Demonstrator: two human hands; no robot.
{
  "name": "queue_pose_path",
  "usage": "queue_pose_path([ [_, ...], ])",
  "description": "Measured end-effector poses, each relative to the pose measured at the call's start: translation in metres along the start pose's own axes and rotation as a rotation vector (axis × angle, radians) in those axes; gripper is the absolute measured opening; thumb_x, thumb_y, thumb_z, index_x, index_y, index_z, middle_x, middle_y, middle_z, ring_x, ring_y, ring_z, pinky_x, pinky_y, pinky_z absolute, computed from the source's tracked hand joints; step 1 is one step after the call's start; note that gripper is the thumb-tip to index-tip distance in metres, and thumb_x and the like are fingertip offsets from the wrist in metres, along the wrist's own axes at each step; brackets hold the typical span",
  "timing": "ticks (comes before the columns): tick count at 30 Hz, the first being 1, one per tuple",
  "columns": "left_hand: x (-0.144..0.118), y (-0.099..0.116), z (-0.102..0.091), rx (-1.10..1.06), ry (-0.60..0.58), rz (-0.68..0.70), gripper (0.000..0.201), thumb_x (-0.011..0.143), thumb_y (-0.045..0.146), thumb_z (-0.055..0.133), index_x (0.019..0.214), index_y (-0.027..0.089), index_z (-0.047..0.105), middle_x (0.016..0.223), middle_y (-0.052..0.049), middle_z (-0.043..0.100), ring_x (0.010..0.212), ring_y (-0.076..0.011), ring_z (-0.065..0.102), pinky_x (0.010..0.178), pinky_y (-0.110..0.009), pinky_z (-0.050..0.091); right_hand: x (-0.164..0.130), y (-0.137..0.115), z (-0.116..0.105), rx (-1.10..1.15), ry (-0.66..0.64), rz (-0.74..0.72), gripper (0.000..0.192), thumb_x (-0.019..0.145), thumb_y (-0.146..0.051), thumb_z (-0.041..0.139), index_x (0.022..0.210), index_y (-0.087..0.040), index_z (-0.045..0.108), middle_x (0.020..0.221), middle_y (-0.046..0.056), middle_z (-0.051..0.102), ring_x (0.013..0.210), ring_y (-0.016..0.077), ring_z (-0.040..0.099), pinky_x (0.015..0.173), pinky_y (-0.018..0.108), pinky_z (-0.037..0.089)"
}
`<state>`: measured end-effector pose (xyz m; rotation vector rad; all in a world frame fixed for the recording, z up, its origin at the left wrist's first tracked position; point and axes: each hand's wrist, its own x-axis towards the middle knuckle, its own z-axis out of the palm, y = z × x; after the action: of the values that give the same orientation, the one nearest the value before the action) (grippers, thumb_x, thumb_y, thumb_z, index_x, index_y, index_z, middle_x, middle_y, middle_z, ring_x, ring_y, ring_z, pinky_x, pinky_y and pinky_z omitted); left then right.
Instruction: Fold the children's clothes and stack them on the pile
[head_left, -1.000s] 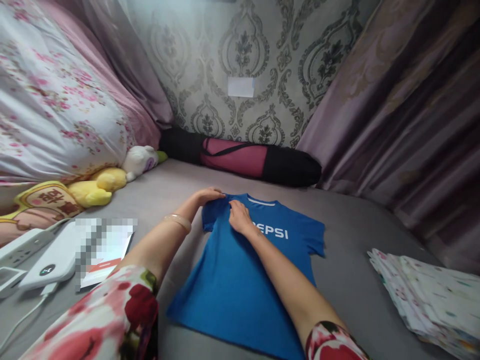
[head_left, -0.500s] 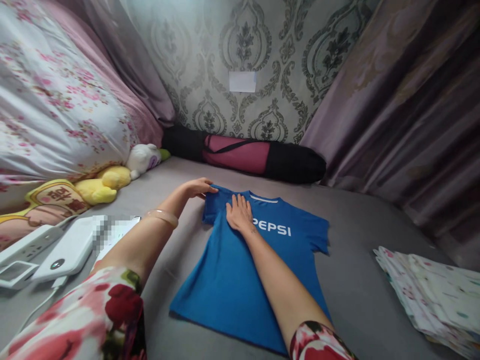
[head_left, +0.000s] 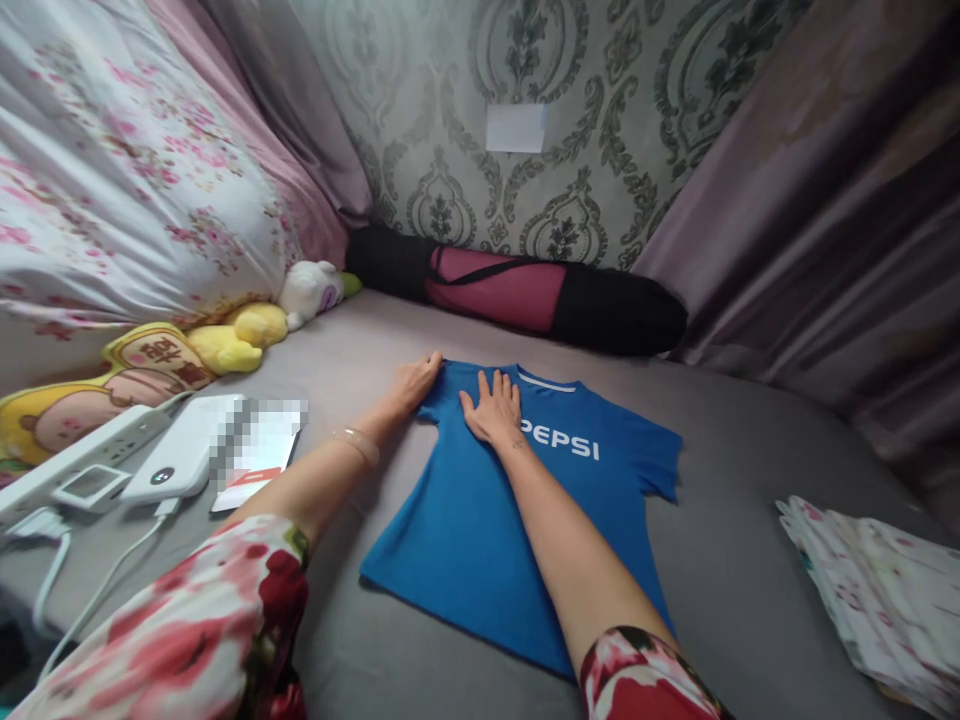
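With the blue short-sleeved T-shirt [head_left: 517,520] lying face up on the grey bed sheet [head_left: 735,520], your right hand [head_left: 495,412] is spread flat, palm down, on the chest just beside the white lettering, gripping nothing. Your left hand [head_left: 414,382] lies open too, fingers together against the folded-in sleeve edge at the shoulder, holding nothing. Judging by that tucked side, you're setting a fold: press evenly along the crease, keep the collar square and smooth wrinkles outward. Off to your left sit a white power bank [head_left: 176,462] and yellow plush toys [head_left: 232,335]; a folded floral cloth stack [head_left: 877,590] lies well apart on your right.
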<state>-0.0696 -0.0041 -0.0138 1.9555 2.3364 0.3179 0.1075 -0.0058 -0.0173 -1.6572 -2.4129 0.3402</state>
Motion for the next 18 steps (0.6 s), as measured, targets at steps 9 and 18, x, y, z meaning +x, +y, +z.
queue_pose_path([
  [9,0.006,-0.002,-0.012,-0.042,-0.034,-0.097,0.040,0.097,0.044,0.041,0.120,0.013,0.051,0.114,-0.020,0.066,0.107,-0.0275,0.063,0.085,-0.032,0.045,0.003,0.003,0.003,0.013,-0.010,-0.009,0.069,0.098,-0.055,0.027,0.152,-0.013,0.028,0.159,0.016,0.019,0.147,0.0296,0.012,0.117,0.044,0.004],
  [18,-0.097,-0.028,-0.064,-0.244,-0.234,-0.213,0.030,0.086,0.039,0.050,0.079,0.015,0.064,0.076,-0.010,0.071,0.074,-0.0203,0.065,0.063,-0.026,0.042,-0.014,-0.019,-0.023,0.108,0.110,-0.294,0.029,0.095,-0.029,0.047,0.117,-0.019,0.062,0.125,0.011,0.059,0.119,0.0225,0.050,0.102,0.035,0.037],
])
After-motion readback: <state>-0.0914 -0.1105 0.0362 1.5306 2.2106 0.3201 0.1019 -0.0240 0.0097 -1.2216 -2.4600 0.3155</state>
